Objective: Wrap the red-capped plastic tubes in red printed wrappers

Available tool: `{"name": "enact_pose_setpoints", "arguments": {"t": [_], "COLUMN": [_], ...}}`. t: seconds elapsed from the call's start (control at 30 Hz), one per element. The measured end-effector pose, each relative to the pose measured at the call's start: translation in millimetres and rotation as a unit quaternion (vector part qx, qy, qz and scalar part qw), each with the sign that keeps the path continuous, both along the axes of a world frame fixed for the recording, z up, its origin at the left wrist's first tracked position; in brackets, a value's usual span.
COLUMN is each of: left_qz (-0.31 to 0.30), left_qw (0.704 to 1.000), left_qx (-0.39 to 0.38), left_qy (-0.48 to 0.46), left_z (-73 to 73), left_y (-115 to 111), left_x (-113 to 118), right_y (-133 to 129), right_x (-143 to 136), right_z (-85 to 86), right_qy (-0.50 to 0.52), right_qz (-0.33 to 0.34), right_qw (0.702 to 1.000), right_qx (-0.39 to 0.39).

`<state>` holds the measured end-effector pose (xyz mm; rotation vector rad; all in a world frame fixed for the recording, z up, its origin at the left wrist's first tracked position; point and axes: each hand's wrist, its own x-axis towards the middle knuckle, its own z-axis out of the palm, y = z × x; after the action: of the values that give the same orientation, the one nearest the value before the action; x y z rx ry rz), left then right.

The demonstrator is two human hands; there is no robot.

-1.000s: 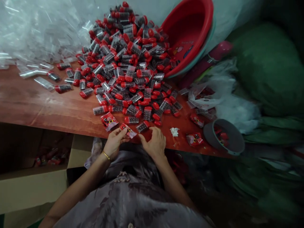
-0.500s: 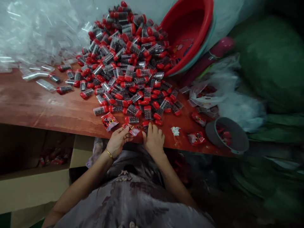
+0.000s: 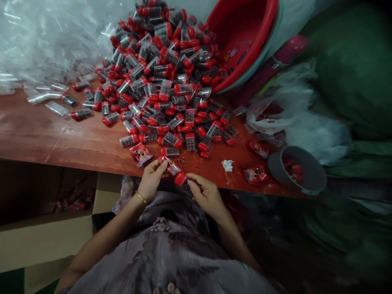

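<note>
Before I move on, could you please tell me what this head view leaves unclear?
All in the head view:
- Red-capped tube: lower end hidden by the right hand.
- Red packet in the left hand: print too small.
- Red basin: cut off by the top edge.
- Cardboard box: back lost in shadow.
- Green fabric: blurred.

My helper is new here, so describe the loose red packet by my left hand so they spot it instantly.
Find the big pile of red-capped clear tubes, then its near edge. Just beyond the left hand lies a small red printed packet. It lies loose, unlike the packet in that hand, and is squarish, unlike the capped tubes.
</note>
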<state>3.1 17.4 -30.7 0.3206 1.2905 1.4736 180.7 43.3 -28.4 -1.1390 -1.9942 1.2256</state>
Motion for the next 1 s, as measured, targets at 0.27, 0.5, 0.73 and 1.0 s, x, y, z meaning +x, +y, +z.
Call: {"name": "enact_pose_setpoints", "arguments": {"t": [0.27, 0.5, 0.73, 1.0], "left_qz": [-0.013, -0.009, -0.014, -0.039], "left_qw": [1.000, 0.999, 0.997, 0.991], "left_qx": [0.009, 0.021, 0.026, 0.095], "left_qy": [-0.009, -0.041, -0.072, -0.091], "left_z": [0.8, 2.0, -3.9, 0.0], "left_y": [-2.1, -2.5, -3.4, 4.6], "left_x": [-1.4, 14.0, 19.6, 23.3], "right_y": [6.3, 4.1, 4.0, 3.5], "right_x": [-11.9, -18.7, -31.2, -43.1], "right_z": [-8.3, -10.6, -14.0, -17.7], "right_qy": [0.099, 0.099, 0.104, 0.163], "right_qz": [-0.031, -0.038, -0.077, -0.157], "right_qw": [0.992, 0.993, 0.990, 0.973], "right_qx": [-0.068, -0.056, -0.052, -0.055]}}
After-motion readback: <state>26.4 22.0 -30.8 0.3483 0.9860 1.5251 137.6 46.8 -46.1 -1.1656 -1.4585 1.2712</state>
